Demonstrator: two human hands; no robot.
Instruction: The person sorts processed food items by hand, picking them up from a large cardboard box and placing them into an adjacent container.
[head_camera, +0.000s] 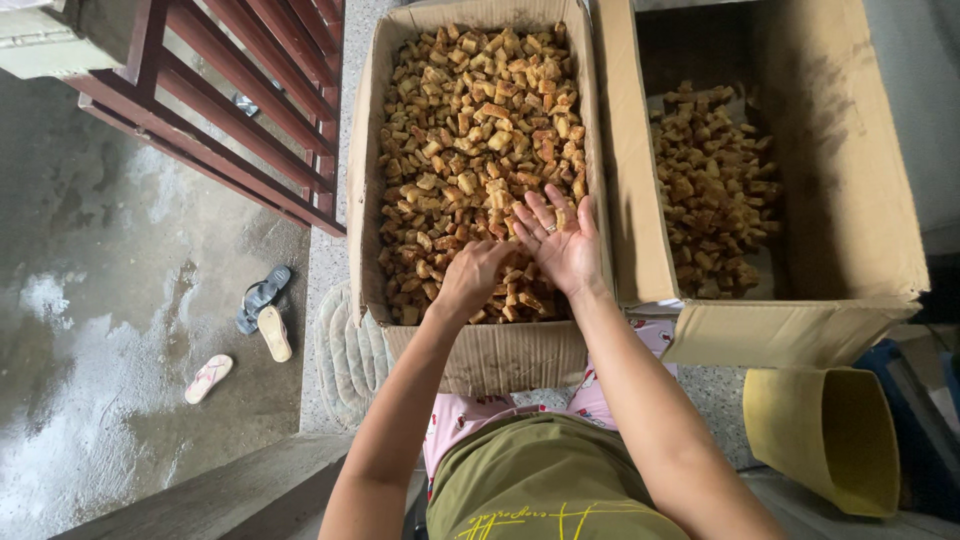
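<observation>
Two cardboard boxes are sitting in front of us, and both our hands are working in the nearer one. The left box (365, 200) is filled almost to the brim with small golden-brown cubes (470, 130); the right box (870, 200) is holding a much thinner layer of the same pieces (710, 180) along its floor.

Our right hand (562, 240) is lying palm up over the near end of the heap, its grip fully open, fingers spread, with one cube or so resting near the fingertips. Our left hand (472, 275) is turned knuckles up just beside it, fingers curled down into the pile and touching the pieces; we cannot tell whether its grip is actually closing on anything, since the fingertips are hidden.

Judging from this pose, we are picking through the cubes by hand. To do it well, we are wanting to keep the open palm level and low over the box, so nothing rolls off onto the floor, and to take only a few pieces at a time, lightly, since they look crumbly.

Off to the side, sandals (262, 310) are lying on the wet concrete floor, a red wooden rail (250, 110) is running past the left box, and a yellow container (825, 435) is lying by our right knee.
</observation>
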